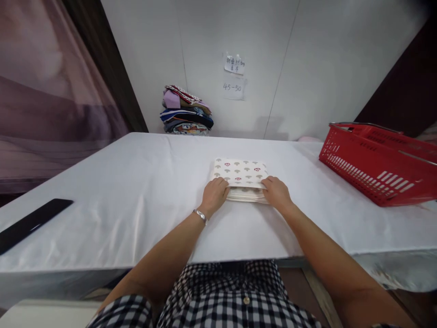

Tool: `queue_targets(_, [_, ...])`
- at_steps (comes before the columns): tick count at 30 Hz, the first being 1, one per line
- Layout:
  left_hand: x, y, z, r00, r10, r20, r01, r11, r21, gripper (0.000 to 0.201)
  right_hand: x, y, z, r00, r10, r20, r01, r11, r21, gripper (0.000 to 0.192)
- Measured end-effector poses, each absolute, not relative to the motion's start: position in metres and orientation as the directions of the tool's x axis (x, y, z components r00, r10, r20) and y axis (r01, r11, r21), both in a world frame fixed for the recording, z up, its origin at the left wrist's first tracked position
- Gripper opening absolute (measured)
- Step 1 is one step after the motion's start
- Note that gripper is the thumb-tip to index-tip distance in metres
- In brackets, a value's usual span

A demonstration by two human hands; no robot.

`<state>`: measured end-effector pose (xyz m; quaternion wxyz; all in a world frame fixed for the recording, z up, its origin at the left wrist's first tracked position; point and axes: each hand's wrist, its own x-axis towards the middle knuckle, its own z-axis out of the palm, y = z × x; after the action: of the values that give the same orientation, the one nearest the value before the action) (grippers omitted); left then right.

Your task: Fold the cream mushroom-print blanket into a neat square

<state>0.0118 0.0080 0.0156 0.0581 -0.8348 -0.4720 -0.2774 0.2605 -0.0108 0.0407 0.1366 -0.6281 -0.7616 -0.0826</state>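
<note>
While its stacked layers are kept square at the frame's centre, the folded cloth (241, 175) is gripped at its near corners by the left hand (214, 194) and right hand (276, 193) on the counter (136, 191).

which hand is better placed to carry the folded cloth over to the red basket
Probably the right hand. It grips the near right corner of the folded cloth, and the red basket sits on that same side of the table. The left hand holds the opposite corner, farther from it.
</note>
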Motion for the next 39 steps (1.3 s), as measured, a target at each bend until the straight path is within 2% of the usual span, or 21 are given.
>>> queue_targets(3, [0.012, 0.01, 0.013, 0.41, 0.775, 0.482, 0.815, -0.548, 0.189, 0.017, 0.285, -0.02, 0.034, -0.027, 0.944, 0.329, 0.977, 0.094, -0.189, 0.024])
queue_targets(6, [0.013, 0.013, 0.012, 0.41, 0.798, 0.442, 0.822, -0.533, 0.199, 0.02, 0.296, -0.03, 0.023, 0.103, 0.95, 0.294, 0.904, 0.034, -0.426, 0.019])
queue_targets(9, [0.014, 0.01, 0.014, 0.406, 0.812, 0.42, 0.837, -0.514, 0.185, 0.022, 0.294, -0.035, 0.011, 0.206, 0.953, 0.224, 0.725, 0.005, -0.689, 0.021])
queue_targets(11, [0.019, 0.005, 0.016, 0.435, 0.781, 0.448, 0.824, -0.545, 0.152, 0.022, 0.291, -0.036, 0.004, 0.264, 0.953, 0.146, 0.555, -0.026, -0.831, 0.023])
queue_targets(14, [0.037, -0.009, 0.021, 0.558, 0.678, 0.479, 0.734, -0.672, 0.096, 0.018, 0.288, -0.034, -0.001, 0.297, 0.954, 0.05, 0.349, -0.059, -0.935, 0.023])
queue_targets(19, [0.083, -0.017, 0.02, 0.704, 0.535, 0.467, 0.575, -0.815, 0.066, 0.014, 0.288, -0.032, -0.003, 0.281, 0.952, 0.122, 0.27, 0.043, -0.962, 0.026])
queue_targets(26, [0.122, -0.003, 0.012, 0.687, 0.536, 0.49, 0.599, -0.8, 0.034, 0.012, 0.292, -0.036, -0.007, 0.283, 0.946, 0.16, 0.275, 0.08, -0.958, 0.024])
queue_targets(31, [0.127, 0.0, 0.007, 0.686, 0.501, 0.527, 0.611, -0.79, -0.044, 0.017, 0.293, -0.038, -0.009, 0.254, 0.936, 0.242, 0.447, 0.108, -0.888, 0.017])
queue_targets(36, [0.122, 0.002, 0.005, 0.673, 0.524, 0.522, 0.64, -0.766, -0.055, 0.021, 0.295, -0.046, -0.008, 0.199, 0.934, 0.296, 0.712, 0.069, -0.699, 0.016])
queue_targets(39, [0.12, 0.001, 0.004, 0.682, 0.505, 0.529, 0.62, -0.783, -0.052, 0.02, 0.295, -0.048, -0.009, 0.178, 0.939, 0.295, 0.752, 0.064, -0.656, 0.016])
